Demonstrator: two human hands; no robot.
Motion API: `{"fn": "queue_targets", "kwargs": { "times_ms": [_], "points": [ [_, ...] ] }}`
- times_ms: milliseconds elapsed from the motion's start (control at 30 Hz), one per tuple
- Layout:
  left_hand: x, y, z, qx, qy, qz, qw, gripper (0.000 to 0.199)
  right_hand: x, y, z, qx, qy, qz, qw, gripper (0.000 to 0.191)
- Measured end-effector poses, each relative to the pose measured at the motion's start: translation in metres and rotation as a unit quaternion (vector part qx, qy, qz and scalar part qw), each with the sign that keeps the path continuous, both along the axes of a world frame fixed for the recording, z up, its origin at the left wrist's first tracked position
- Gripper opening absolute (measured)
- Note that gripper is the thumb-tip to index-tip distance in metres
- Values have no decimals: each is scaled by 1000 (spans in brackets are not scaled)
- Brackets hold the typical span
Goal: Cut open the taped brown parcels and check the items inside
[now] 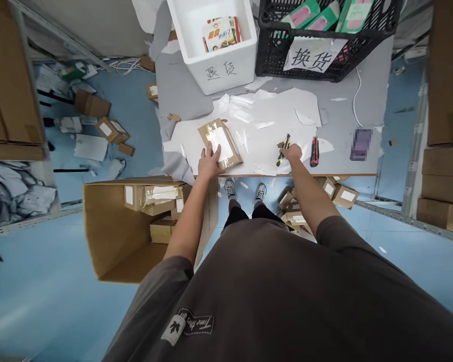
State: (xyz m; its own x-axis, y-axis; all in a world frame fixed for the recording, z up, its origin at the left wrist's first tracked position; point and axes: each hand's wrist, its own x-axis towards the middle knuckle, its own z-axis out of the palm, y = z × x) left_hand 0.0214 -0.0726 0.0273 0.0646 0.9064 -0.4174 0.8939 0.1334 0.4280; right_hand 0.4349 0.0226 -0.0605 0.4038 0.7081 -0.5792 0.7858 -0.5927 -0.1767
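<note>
A small brown carton [229,152] with a white label and clear tape lies tilted near the table's front edge. My left hand [210,162] rests on its lower left part, fingers spread over the label. To the right, my right hand [292,151] is closed round a yellow and black utility knife [283,150], held just above or on the white paper. Whether its blade is out cannot be made out. A red and black knife [314,152] lies right of that hand.
White box [219,75] and black crate [264,65] stand at the table's back. Torn paper and plastic [268,113] cover its middle. A purple blurred item [361,145] lies at the right. A big open carton [113,231] holding parcels stands at front left.
</note>
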Motion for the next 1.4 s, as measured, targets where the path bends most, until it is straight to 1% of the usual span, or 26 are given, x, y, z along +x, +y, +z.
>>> {"fn": "queue_targets", "kwargs": {
  "times_ms": [67,133,233,333,400,467,533,567,600,633,700,767,833,900,967,1033,1133,1267,1400],
  "points": [
    [-1,-6,6,-13,-5,-14,1000,125,-4,5,6,34,-1,9,999,52],
    [-3,-9,11,-14,-34,-23,999,123,-12,12,17,82,-5,29,996,51],
    [-11,-4,12,15,-100,-17,995,113,-32,27,42,144,1,74,987,42],
    [-24,12,12,52,-128,12,990,105,-56,43,73,195,22,103,975,35],
    [-32,27,13,56,-116,20,992,111,-73,50,92,234,41,93,967,34],
    [-36,43,16,35,-93,6,995,123,-91,54,107,284,80,63,953,34],
    [-36,57,20,-4,-68,-18,998,134,-110,53,119,324,161,33,932,35],
    [-35,62,23,-24,-56,-27,998,137,-120,50,124,327,213,28,920,35],
    [-33,65,25,-39,-44,-34,998,138,-131,46,127,313,263,32,912,36],
    [-31,68,27,-49,-32,-37,998,139,-143,42,131,283,305,45,908,37],
    [-26,68,30,-55,-12,-32,998,138,-167,31,137,200,337,96,915,39],
    [-21,66,31,-55,2,-19,998,138,-191,21,142,130,304,166,929,44],
    [-17,62,32,-59,7,-6,998,136,-214,14,148,93,236,243,936,48],
    [-14,60,32,-60,7,3,998,133,-234,12,152,69,164,309,934,51],
    [-12,60,33,-60,9,7,998,130,-251,12,155,47,100,353,929,51],
    [-9,61,34,-59,12,11,998,128,-264,11,155,28,46,375,926,49],
    [-4,61,35,-58,16,21,998,120,-275,7,152,23,3,376,926,48],
    [2,59,34,-57,13,43,997,115,-275,-1,147,27,8,365,931,47],
    [4,58,35,-55,13,47,997,114,-275,1,146,28,7,376,926,48]
  ]
}}
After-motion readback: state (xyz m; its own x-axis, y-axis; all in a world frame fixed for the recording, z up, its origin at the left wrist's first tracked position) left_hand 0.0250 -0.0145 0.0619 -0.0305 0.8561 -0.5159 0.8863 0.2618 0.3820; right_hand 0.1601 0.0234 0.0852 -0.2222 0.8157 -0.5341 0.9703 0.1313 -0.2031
